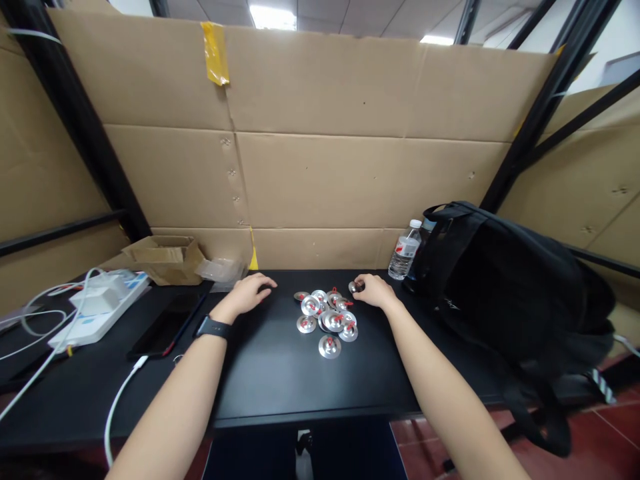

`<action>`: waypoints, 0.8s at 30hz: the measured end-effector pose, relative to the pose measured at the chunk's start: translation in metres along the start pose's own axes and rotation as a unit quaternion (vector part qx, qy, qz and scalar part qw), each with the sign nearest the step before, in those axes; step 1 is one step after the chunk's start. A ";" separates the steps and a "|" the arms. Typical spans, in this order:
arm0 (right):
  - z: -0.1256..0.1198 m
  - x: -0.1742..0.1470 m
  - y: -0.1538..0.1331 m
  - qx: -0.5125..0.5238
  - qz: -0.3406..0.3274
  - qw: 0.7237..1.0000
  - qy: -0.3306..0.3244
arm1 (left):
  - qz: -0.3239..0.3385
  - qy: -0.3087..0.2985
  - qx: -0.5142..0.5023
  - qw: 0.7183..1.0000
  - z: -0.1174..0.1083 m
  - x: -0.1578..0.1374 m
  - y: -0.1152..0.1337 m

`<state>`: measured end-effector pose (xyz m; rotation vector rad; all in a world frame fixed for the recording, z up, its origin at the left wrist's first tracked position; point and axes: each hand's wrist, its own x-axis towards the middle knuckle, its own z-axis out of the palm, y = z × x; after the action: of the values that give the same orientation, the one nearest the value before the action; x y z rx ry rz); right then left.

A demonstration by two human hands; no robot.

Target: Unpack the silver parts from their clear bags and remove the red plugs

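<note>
At the left end of the black surface (280, 397), white cables (63, 337) ran around a white power strip (95, 320) with a white adapter (103, 293) on it. To its right lay a dark phone (167, 325), flat, with a white-plugged cable end just beside it, toward the front edge. Near the back edge stood an open cardboard box (167, 261), and just beside that lay a piece of clear plastic packaging (221, 269).

The left hand (249, 293), with a dark watch (214, 327) on its wrist, was near the back edge, left of the middle. Its fingers were slightly bent and apart from the thumb, with nothing between them; whether they touched the surface could not be told.

Around the middle, nearer the back edge than the front, a cluster of silver finger cymbals (331, 321) with red loops lay overlapping. One cymbal (329, 347) lay a little apart, closest to the front edge.

Just right of the cluster, toward the back edge, the right hand (376, 291) had its fingers clamped on a single tilted cymbal (353, 287), partly hidden by them.

Farther right, a clear water bottle (405, 252) stood upright by the back edge. Just beside it, a black backpack (520, 293) covered the right end, one strap (545, 420) hanging past the front edge.
</note>
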<state>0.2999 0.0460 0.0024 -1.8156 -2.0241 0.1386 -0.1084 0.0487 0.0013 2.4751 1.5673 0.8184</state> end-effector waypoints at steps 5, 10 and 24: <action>0.004 0.003 0.006 0.006 -0.034 0.999 -0.033 | 0.109 -0.071 -0.013 0.991 0.026 0.005 0.054; 0.001 0.002 0.004 0.025 -0.043 0.998 -0.040 | 0.094 -0.079 0.020 0.992 0.038 0.003 0.067; -0.003 -0.005 -0.030 0.129 -0.129 0.981 0.060 | -0.008 -0.043 0.114 0.993 0.029 0.003 0.061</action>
<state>0.2738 0.0363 0.0139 -1.3605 -2.0297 0.1982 -0.0441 0.0290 -0.0006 2.6069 1.7345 0.5505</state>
